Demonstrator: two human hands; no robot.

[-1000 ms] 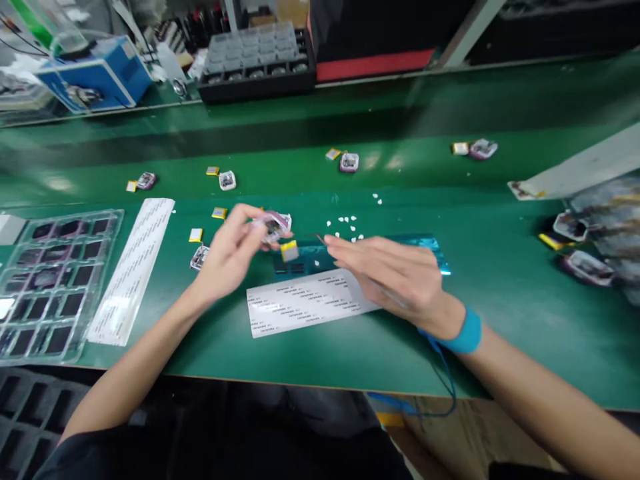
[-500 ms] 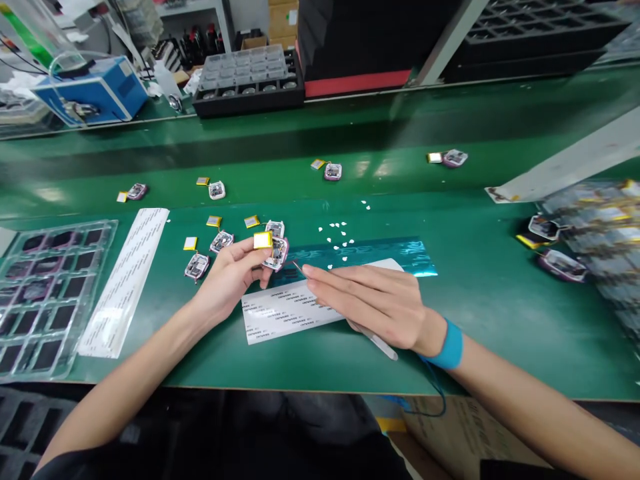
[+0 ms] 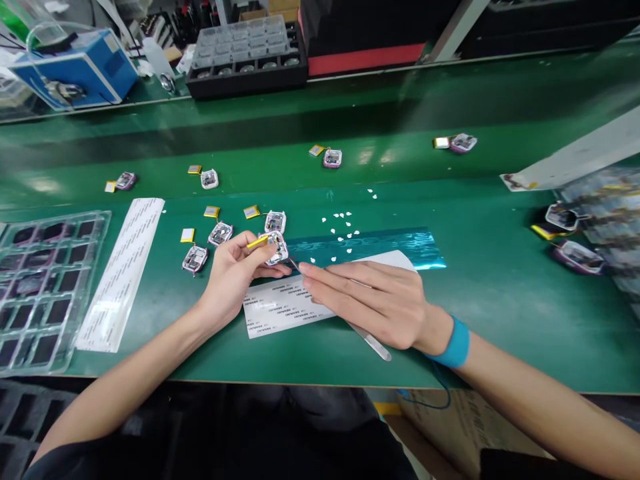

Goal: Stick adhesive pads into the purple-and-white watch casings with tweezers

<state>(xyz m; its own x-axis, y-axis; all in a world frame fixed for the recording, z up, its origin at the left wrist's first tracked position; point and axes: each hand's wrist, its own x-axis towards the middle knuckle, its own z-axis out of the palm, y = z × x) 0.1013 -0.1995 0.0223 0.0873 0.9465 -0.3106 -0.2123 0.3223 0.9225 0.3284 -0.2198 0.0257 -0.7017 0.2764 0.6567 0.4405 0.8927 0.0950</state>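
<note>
Head view: left hand point(image 3: 230, 273) pinches module point(image 3: 280, 245); right hand point(image 3: 377, 297) grips slim tool point(image 3: 374, 344), slanting up-left to module's near-right corner, contact unclear.

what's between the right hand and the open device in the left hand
In the head view, a thin tool tip reaches from the right hand toward the open device in the left hand; contact is unclear.

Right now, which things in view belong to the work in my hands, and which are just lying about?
Belong, apparently:
white-framed square electronic module, in the left hand
slim silver metal tool, in the right hand
white printed paper sheet, partly beneath that hand

Lying about, probably:
blue metal box, at the back
black tray with clear plastic covers
</note>
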